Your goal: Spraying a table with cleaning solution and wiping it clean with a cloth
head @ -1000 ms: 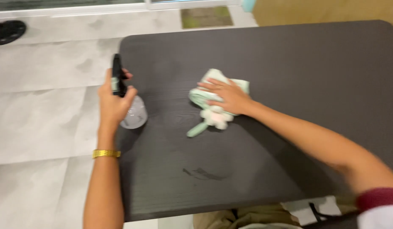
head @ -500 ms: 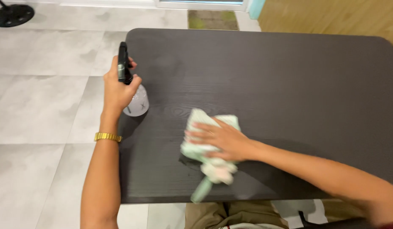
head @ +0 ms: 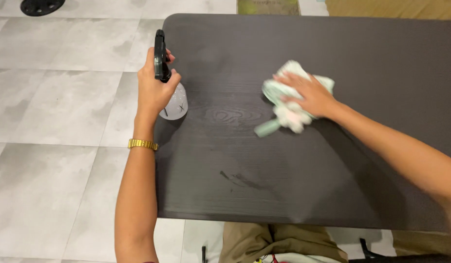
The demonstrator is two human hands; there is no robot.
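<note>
The person wipes a dark table (head: 332, 185) with a cloth (head: 289, 104). The right hand (head: 308, 95) lies flat on the cloth, fingers spread and pressing it down on the middle of the table top, a little toward the far side; it does not clench the cloth. One corner of the cloth sticks out toward the left. The left hand (head: 155, 90) is closed around the black head of a spray bottle (head: 173, 100), whose clear body rests on the table near its left edge. A gold bracelet (head: 142, 144) is on the left wrist.

By judgement, the wiping is in the middle. The wood around the cloth shows a faint wet sheen, so this part seems already covered. Near the front edge a dark smear (head: 245, 181) is still there, apart from the cloth, and it is not yet wiped. The right side of the table shows no marks, but it cannot be told if it was cleaned.
</note>
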